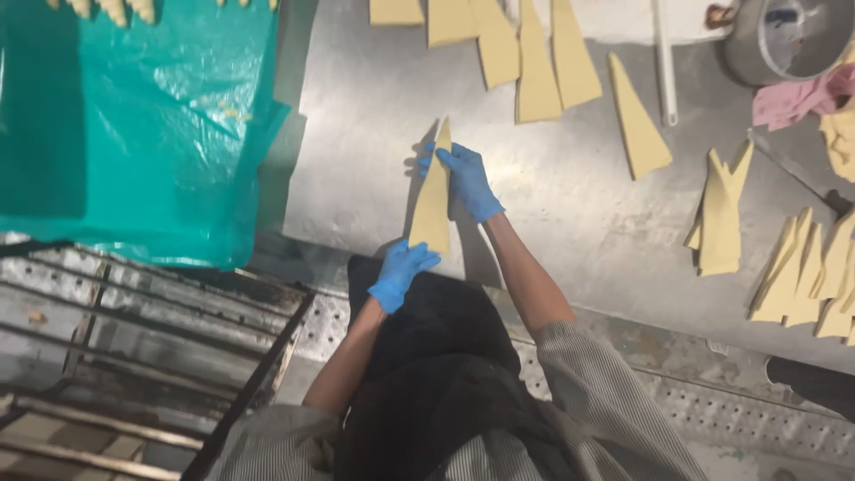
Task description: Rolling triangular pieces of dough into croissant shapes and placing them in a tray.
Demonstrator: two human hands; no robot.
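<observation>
One dough triangle (433, 198) stretched lengthwise at table (570, 205) centre: right hand (467, 181) pinches the tip at 12 o'clock, left hand (400, 272) grips the base at 6. Looks like the stretching step; rolling needs it laid flat. More triangles (537, 62) at 1 o'clock.

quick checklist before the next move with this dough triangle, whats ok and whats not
1. Left hand grips the wide end of the dough triangle: ok.
2. Right hand holds the narrow tip: ok.
3. Triangle stretched long, no tear visible: ok.
4. Both hands gloved: ok.
5. Bare steel table around the triangle, other cut triangles lie apart: ok.
6. Dough thickness even: cannot tell.
</observation>
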